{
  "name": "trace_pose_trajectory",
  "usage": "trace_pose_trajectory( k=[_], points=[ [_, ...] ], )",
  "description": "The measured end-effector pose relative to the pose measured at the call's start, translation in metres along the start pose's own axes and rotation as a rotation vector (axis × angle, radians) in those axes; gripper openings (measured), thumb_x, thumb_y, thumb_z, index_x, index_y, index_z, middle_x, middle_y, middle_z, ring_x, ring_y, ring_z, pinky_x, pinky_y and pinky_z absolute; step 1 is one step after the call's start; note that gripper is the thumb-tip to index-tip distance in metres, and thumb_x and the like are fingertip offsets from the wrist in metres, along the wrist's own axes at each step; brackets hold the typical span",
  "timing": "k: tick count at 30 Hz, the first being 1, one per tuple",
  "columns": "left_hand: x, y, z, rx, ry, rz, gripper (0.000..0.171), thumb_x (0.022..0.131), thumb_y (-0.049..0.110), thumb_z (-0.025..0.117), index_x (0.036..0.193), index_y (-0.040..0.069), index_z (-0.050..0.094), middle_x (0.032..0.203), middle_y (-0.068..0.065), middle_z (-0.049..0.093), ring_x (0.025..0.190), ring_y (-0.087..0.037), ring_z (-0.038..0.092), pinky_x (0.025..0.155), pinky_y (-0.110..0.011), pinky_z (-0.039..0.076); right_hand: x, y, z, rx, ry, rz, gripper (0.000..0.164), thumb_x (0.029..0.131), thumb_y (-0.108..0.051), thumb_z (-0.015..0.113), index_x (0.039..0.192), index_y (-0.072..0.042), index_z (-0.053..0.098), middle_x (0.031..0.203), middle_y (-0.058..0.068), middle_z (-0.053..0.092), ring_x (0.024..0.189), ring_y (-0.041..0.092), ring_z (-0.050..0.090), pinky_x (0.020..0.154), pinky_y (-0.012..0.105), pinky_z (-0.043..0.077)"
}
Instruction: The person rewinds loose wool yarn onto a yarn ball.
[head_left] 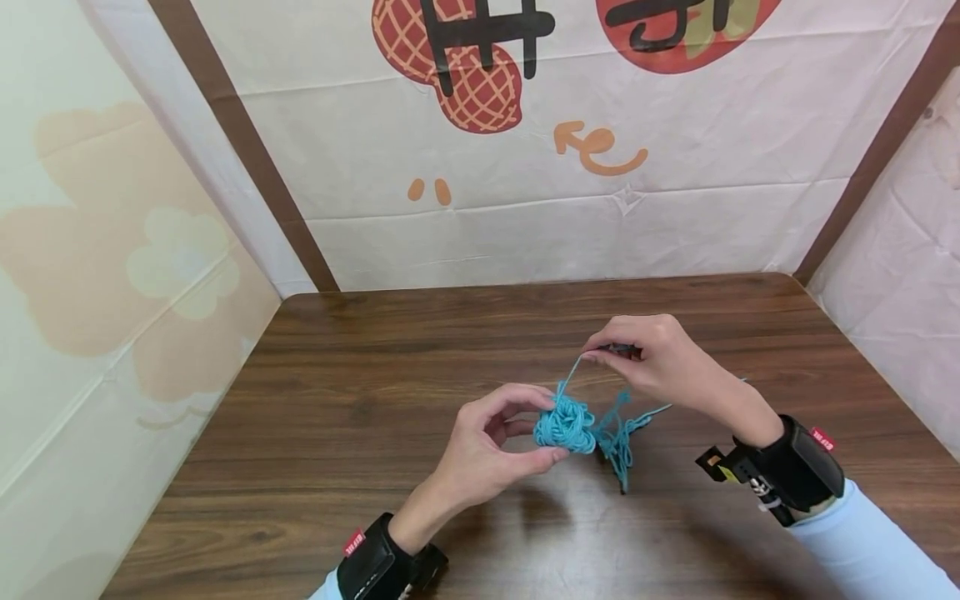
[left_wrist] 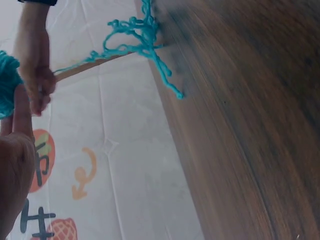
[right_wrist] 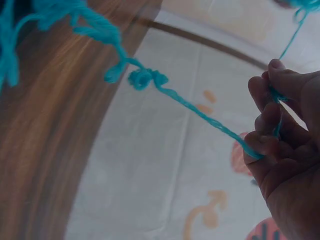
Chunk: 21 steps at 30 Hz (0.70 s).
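Note:
A small turquoise yarn ball (head_left: pixel 566 425) is held above the table between the thumb and fingers of my left hand (head_left: pixel 487 446). From its top a taut strand (right_wrist: pixel 292 40) runs up to my right hand (head_left: pixel 663 360), which pinches it between thumb and forefinger. More yarn (right_wrist: pixel 272 97) passes through the right hand's curled fingers, partly hidden by them. A second length (right_wrist: pixel 200 116) leads from those fingers to a loose yarn tangle (head_left: pixel 618 446), hanging beside the ball in the head view. The left wrist view cuts the ball (left_wrist: pixel 7 85) off at its edge.
Below the hands lies a brown wood-grain table (head_left: pixel 360 433). A white printed cloth (head_left: pixel 570 233) hangs behind its far edge, with a pale flower-patterned cloth (head_left: pixel 127 275) on the left. Black camera straps (head_left: pixel 802 467) wrap both wrists.

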<state>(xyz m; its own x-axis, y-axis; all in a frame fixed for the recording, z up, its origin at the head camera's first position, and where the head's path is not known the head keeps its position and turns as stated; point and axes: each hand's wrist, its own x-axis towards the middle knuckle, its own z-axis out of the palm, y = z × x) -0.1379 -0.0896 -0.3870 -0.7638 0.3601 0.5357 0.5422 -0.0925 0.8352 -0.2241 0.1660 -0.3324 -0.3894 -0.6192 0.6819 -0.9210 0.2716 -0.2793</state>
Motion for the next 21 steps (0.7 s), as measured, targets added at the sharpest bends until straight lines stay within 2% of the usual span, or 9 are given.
trace_pose_trajectory(
  k=[2, 6, 9, 14, 17, 21],
  points=[
    [0.0, 0.0, 0.001, -0.046, 0.023, 0.024, 0.044, 0.078, -0.01, 0.081, 0.117, 0.0, 0.062, 0.124, -0.02, 0.065, 0.113, -0.013, 0.069, 0.089, -0.04, 0.063, -0.005, 0.008, 0.0, -0.004, -0.014, 0.056, 0.005, 0.093, -0.013, 0.074, 0.096, -0.014, 0.078, 0.081, -0.007, 0.071, 0.058, -0.001, 0.048, 0.054, 0.011, 0.039],
    [0.004, 0.001, 0.002, -0.15, 0.106, 0.047, 0.047, 0.079, -0.012, 0.078, 0.121, -0.008, 0.056, 0.124, -0.011, 0.064, 0.116, -0.015, 0.068, 0.089, -0.036, 0.063, -0.016, 0.019, 0.005, -0.004, -0.05, 0.147, 0.019, 0.086, 0.003, 0.076, 0.097, -0.013, 0.079, 0.082, -0.005, 0.074, 0.057, -0.001, 0.048, 0.051, 0.014, 0.039],
    [0.011, 0.003, 0.0, -0.173, 0.208, 0.038, 0.048, 0.082, -0.009, 0.076, 0.124, -0.01, 0.054, 0.122, -0.004, 0.065, 0.114, -0.017, 0.069, 0.09, -0.032, 0.063, -0.023, 0.024, 0.012, -0.002, -0.074, 0.149, 0.019, 0.085, 0.006, 0.075, 0.096, -0.009, 0.079, 0.083, -0.001, 0.075, 0.06, -0.002, 0.052, 0.052, 0.015, 0.042],
    [0.02, 0.004, -0.006, -0.118, 0.392, -0.027, 0.046, 0.084, -0.006, 0.077, 0.125, -0.003, 0.058, 0.121, -0.005, 0.065, 0.109, -0.018, 0.069, 0.09, -0.029, 0.062, -0.03, 0.015, 0.028, -0.001, -0.177, 0.089, 0.014, 0.087, 0.002, 0.075, 0.095, -0.009, 0.078, 0.082, -0.001, 0.072, 0.064, -0.003, 0.057, 0.055, 0.01, 0.045],
    [0.023, 0.003, -0.008, -0.054, 0.457, -0.055, 0.045, 0.083, -0.005, 0.079, 0.124, 0.001, 0.061, 0.121, -0.008, 0.066, 0.106, -0.019, 0.07, 0.089, -0.031, 0.063, -0.03, -0.004, 0.035, -0.038, -0.229, 0.057, 0.012, 0.087, -0.004, 0.077, 0.094, -0.013, 0.078, 0.08, -0.007, 0.067, 0.064, -0.006, 0.051, 0.055, 0.008, 0.043],
    [0.024, -0.001, -0.009, 0.034, 0.493, -0.066, 0.046, 0.081, -0.003, 0.082, 0.123, 0.004, 0.064, 0.122, -0.011, 0.068, 0.105, -0.02, 0.071, 0.086, -0.031, 0.063, -0.024, -0.029, 0.037, -0.1, -0.226, -0.028, 0.017, 0.083, -0.005, 0.081, 0.092, -0.018, 0.075, 0.081, -0.011, 0.063, 0.066, -0.006, 0.05, 0.059, 0.009, 0.044]
  ],
)
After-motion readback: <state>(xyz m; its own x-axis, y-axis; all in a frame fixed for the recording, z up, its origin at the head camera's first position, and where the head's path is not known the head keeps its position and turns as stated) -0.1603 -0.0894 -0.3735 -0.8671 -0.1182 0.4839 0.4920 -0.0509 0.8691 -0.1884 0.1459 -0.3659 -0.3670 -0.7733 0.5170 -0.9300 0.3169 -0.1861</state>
